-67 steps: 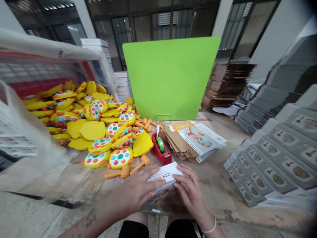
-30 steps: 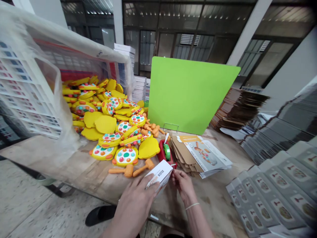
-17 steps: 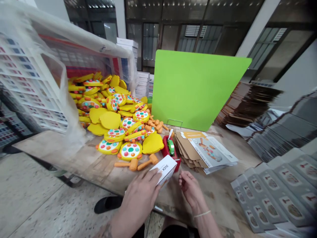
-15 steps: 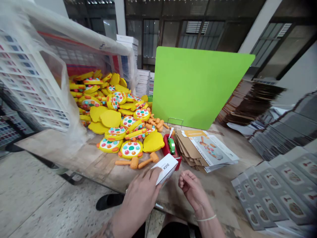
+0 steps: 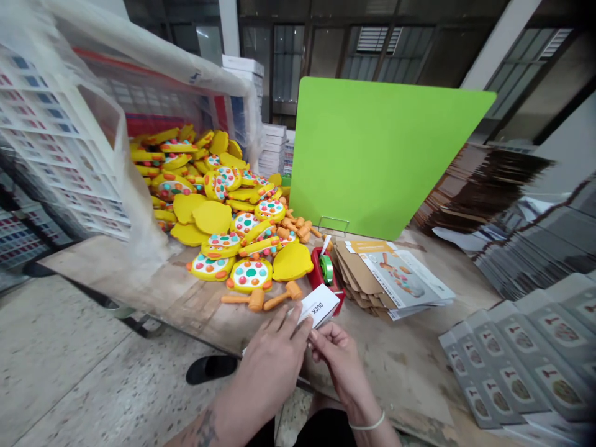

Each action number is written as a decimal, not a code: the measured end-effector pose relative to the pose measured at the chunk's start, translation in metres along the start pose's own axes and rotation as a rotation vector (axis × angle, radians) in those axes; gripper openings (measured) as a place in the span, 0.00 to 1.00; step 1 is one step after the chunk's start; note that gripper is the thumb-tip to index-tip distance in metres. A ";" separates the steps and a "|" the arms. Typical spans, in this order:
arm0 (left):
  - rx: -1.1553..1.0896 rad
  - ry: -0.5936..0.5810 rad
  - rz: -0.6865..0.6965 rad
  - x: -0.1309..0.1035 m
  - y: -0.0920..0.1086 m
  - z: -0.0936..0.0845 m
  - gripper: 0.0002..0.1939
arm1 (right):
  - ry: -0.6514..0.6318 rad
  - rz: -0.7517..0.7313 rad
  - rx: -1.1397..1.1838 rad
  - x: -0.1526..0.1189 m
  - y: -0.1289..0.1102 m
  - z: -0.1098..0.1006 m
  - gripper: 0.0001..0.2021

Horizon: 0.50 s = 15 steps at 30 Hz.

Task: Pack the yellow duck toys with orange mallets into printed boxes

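A white box (image 5: 321, 306) marked "DUCK" is tilted near the table's front edge. My left hand (image 5: 275, 351) lies over its near side, fingers wrapped on it and hiding much of it. Close against the box, my right hand (image 5: 336, 355) is pinched at the left hand's fingertips; whatever it holds is too small to make out. Just behind the box stands a red tape dispenser (image 5: 320, 273) with a green roll. Two orange mallets (image 5: 255, 300) lie to the left, in front of yellow duck toys (image 5: 251, 273) with coloured dots.
A plastic-draped white crate (image 5: 69, 143) spills yellow toys at the left. An upright green board (image 5: 386, 155) stands at the back. Flat printed cartons (image 5: 403, 279) lie right of the dispenser, and stacked grey boxes (image 5: 516, 372) fill the right side.
My right hand has moved left to the box, beside my left hand's fingertips. My left hand's fingers have spread further across the box. The view has shifted slightly.
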State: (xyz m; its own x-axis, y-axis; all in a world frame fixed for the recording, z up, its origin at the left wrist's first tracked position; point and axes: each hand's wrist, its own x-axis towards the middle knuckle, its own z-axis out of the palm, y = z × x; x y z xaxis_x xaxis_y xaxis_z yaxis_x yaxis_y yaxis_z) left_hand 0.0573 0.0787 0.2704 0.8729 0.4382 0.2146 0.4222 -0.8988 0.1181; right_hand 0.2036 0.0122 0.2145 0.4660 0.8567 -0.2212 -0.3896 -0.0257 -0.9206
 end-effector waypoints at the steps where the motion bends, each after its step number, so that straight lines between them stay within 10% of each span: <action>1: -0.008 -0.004 0.010 0.000 -0.002 0.001 0.22 | 0.014 -0.017 -0.025 0.002 0.005 -0.001 0.27; 10: -0.141 -0.107 -0.324 -0.014 -0.024 -0.021 0.31 | 0.166 -0.202 -0.238 0.008 0.051 -0.022 0.24; 15: -0.656 0.134 -0.389 -0.026 -0.064 -0.015 0.30 | 0.329 -0.386 -0.286 -0.002 0.042 -0.042 0.32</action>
State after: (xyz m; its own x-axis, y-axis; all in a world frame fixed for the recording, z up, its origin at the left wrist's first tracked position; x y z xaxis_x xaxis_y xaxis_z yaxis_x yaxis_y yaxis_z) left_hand 0.0038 0.1249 0.2714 0.6369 0.7561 0.1505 0.4244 -0.5068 0.7503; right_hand 0.2193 -0.0123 0.1628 0.7721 0.6273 0.1019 0.0667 0.0794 -0.9946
